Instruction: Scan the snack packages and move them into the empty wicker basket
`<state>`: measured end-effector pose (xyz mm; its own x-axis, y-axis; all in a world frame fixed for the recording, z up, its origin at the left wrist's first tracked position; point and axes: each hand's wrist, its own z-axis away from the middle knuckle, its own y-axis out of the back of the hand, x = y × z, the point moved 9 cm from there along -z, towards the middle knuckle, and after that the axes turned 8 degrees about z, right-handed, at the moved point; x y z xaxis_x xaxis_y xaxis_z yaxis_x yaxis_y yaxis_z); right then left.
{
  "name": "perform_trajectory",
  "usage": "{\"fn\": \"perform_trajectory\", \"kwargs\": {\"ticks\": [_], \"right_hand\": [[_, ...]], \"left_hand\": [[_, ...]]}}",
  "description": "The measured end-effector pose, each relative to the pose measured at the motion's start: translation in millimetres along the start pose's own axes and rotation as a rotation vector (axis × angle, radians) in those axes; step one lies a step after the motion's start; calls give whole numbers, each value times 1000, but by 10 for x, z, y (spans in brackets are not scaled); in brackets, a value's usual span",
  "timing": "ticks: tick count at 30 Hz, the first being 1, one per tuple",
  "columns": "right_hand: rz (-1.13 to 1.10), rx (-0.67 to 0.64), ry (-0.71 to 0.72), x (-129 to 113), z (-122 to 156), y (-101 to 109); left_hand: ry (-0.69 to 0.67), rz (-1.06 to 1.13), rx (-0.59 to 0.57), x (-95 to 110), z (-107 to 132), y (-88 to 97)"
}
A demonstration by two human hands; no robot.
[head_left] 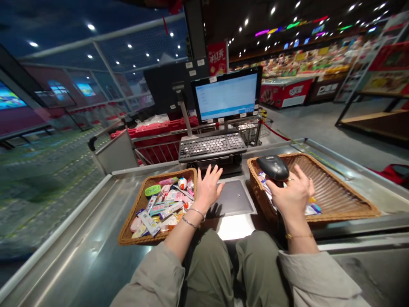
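Observation:
My left hand (209, 186) hovers with fingers spread over the right edge of a wicker basket (131, 217) full of several small packaged goods (162, 204), and it holds nothing. My right hand (292, 194) grips a black handheld barcode scanner (273, 167) above the left part of a second wicker basket (345, 192). That basket holds a few packets (311, 208) under my hand. Between the baskets lies a dark flat scanner plate (233, 198).
A keyboard (211, 146) and a lit monitor (227, 96) stand behind the baskets on the steel checkout counter (79, 256). Red shopping carts (159, 140) sit beyond the counter. Store shelves and a freezer (286, 91) fill the back right.

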<state>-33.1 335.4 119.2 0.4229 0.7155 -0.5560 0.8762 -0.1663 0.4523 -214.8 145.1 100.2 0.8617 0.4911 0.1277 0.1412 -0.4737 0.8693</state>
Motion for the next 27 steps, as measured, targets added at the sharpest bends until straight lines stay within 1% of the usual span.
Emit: {"fn": "perform_trajectory", "kwargs": {"ticks": [9,12,15,18,21,27], "right_hand": [[-78,-101,111,-520,191,-399],[-102,-119,134,-664,269,-505],[-108,-139,157,-787,344,-605],[-112,-148,178,-880,408,-693],[-108,-177,198,-949,467,-794],[-103,-191,236,-999,582,-921]], "left_hand": [[164,-122,-3,-857,362,295],[204,-166,-22,-1086,463,327],[230,-201,-64,-1265,536,309],[231,-225,-108,-1380,571,262],[219,-242,-154,-1440,571,183],[164,-239,-289,-1421,515,-89]]}}
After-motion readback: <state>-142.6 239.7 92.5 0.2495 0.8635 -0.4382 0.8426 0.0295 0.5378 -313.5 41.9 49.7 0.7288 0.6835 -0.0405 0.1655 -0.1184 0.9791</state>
